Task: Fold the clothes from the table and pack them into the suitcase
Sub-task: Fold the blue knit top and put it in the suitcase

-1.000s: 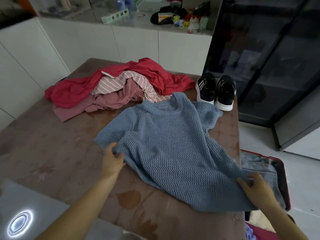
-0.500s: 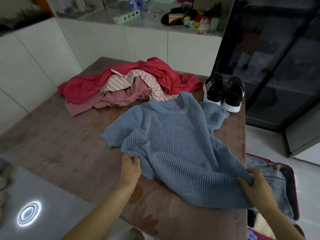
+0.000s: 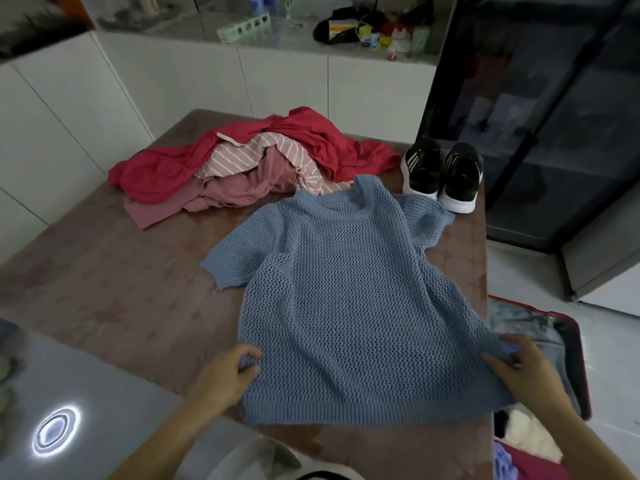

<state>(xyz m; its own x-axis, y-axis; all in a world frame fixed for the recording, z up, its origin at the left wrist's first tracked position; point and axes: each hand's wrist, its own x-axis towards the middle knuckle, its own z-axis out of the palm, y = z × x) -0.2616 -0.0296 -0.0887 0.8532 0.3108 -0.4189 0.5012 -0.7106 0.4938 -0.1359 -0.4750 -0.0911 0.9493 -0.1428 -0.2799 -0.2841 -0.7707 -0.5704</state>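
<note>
The blue sweater (image 3: pixel 346 306) is knitted in an open, holed mesh, matt and coarse, with tighter ribbing at neck and hem. The table top (image 3: pixel 121 299) is finished in a polished, faintly reflective reddish-brown. At the far side, the red garment (image 3: pixel 166 171) is made of smooth, soft cloth and the striped garment (image 3: pixel 242 157) of thin matt cloth. The black sneakers (image 3: pixel 443 174) are soled in white rubbery material. The cabinet doors (image 3: pixel 554 116) at right are glazed in dark glossy glass. Faded denim (image 3: pixel 519 320) is seen in the red suitcase (image 3: pixel 583 368). The floor (image 3: pixel 97 403) at near left is glossy.
</note>
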